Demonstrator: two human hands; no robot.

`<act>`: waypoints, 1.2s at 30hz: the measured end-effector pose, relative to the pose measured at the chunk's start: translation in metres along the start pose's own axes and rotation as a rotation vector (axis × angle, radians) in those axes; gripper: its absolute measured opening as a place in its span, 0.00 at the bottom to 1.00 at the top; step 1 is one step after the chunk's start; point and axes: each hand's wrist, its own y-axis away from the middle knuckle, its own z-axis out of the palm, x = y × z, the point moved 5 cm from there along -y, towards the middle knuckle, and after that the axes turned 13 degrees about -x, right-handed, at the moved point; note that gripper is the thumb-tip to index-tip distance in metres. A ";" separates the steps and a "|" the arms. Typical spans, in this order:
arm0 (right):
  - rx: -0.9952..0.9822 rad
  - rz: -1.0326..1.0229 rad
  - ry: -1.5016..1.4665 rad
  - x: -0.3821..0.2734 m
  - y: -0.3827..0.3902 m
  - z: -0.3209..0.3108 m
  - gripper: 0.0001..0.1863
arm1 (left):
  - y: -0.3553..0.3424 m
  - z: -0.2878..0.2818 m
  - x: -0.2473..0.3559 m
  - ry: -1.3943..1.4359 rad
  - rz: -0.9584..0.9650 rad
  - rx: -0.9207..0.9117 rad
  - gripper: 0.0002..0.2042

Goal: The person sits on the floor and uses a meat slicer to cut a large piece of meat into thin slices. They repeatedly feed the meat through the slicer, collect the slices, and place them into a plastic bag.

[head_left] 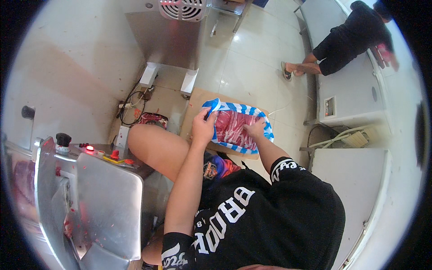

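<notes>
In front of me lies a blue-and-white striped plastic bag [243,108], its mouth spread wide around a block of red, white-marbled sliced meat [230,123]. My left hand [204,126] is closed on the bag's left edge, where the plastic bunches up. Over the right part of the meat is my right hand [256,128], fingers apart and fingertips touching the slices or just above them. Under the bag is a flat sheet of brown cardboard [192,110] on the floor.
A steel meat slicer [108,193] with red meat scraps and a lit red button stands at my left. Ahead is a steel machine [166,42] on white feet, with cables beside it. White chest freezers [351,96] line the right, where another person [353,38] in black bends over.
</notes>
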 end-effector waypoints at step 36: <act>-0.139 0.112 -0.663 0.014 0.008 0.022 0.51 | 0.004 -0.003 -0.002 -0.097 -0.024 -0.030 0.18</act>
